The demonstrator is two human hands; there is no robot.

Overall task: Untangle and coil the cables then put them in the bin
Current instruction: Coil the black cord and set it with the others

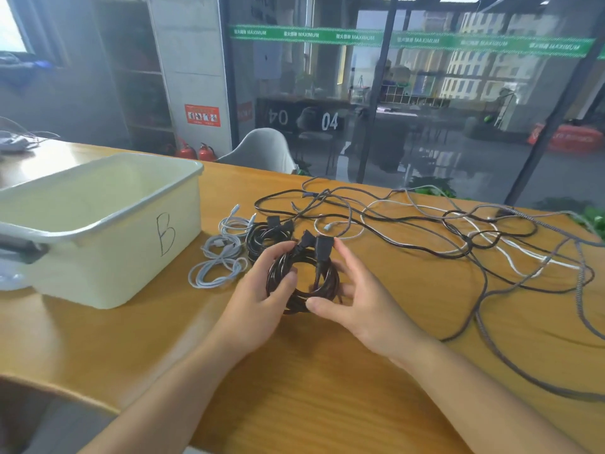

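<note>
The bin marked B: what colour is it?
Pale cream-yellow bin, seen best in the head view.

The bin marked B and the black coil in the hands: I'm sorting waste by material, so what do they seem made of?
The bin looks like moulded plastic, pale cream with a smooth, faintly glossy wall and a rolled rim. The black coil, gripped by the left hand and the right hand, looks rubber or PVC jacketed: dark, smooth, slightly shiny; which one cannot be told.

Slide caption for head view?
Both hands hold a coiled black cable beside bin B, tangled cables remaining.
</note>
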